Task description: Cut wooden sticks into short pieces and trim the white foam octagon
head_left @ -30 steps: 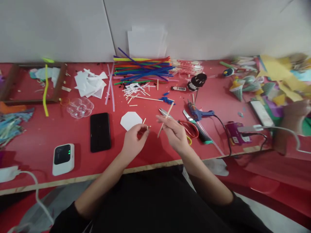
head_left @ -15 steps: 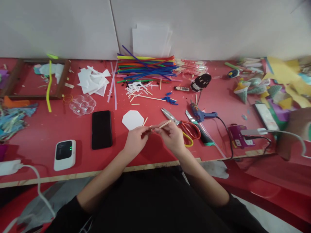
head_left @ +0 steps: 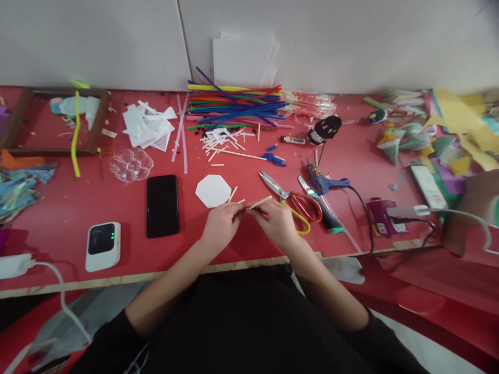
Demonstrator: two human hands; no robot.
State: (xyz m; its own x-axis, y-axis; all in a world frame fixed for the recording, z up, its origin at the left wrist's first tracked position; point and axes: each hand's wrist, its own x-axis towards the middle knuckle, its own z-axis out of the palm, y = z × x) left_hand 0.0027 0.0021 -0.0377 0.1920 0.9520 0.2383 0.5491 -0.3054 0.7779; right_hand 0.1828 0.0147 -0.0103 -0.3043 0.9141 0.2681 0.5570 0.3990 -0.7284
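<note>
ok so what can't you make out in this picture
Head view only.
1. Wooden stick: its lower end is hidden under the fingertips of the left hand and right hand.
2. Paper pile at far right: blurred.
3. Brown shape: blurred, cut by the right edge.
4. Small tube: label too small to read.

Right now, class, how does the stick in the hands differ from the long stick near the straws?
The held stick is shorter than the long stick. The held stick is pinched between left hand and right hand, tilted; the long stick lies untouched on the table. Both are thin and pale.
</note>
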